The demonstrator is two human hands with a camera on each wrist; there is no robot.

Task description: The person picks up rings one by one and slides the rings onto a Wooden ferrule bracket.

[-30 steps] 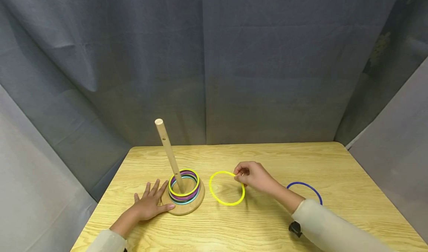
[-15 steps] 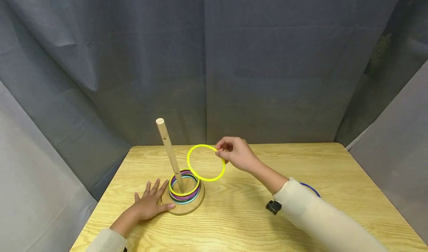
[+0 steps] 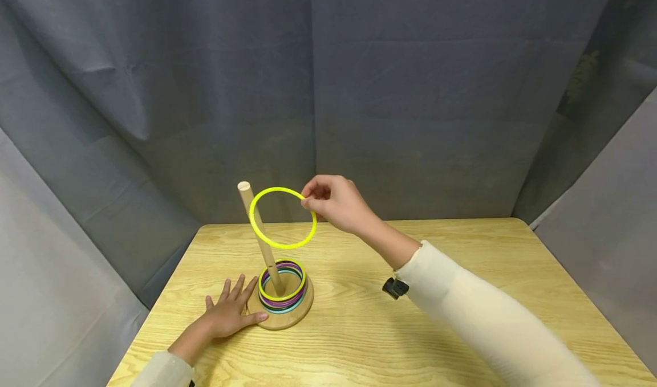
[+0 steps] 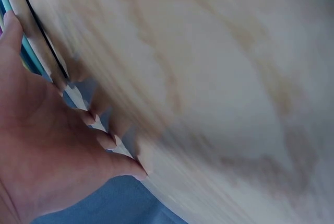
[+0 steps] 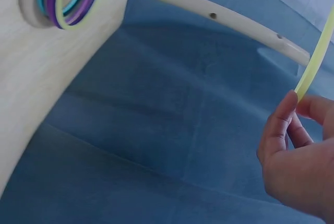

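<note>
Head view showed the bench (image 3: 462, 244) spread below both hands, with grey cloth (image 3: 410, 90) hung behind it. The wooden post (image 3: 259, 236) leaned up from its round base (image 3: 303, 310), just left of the right hand's fingers (image 3: 310, 196). The right hand (image 3: 336, 204) pinched a yellow ring (image 3: 282, 244) by its right edge, thumb and forefinger closed on it; the ring hung in the air level with the post's top, its left edge crossing the post. The left hand (image 3: 228, 313) lay flat, fingers spread and straight, thumb touching the base. A stack of coloured rings (image 3: 282, 304) lay around the post's foot. To do this well, I judged, the ring should be levelled and centred over the tip before release.
</note>
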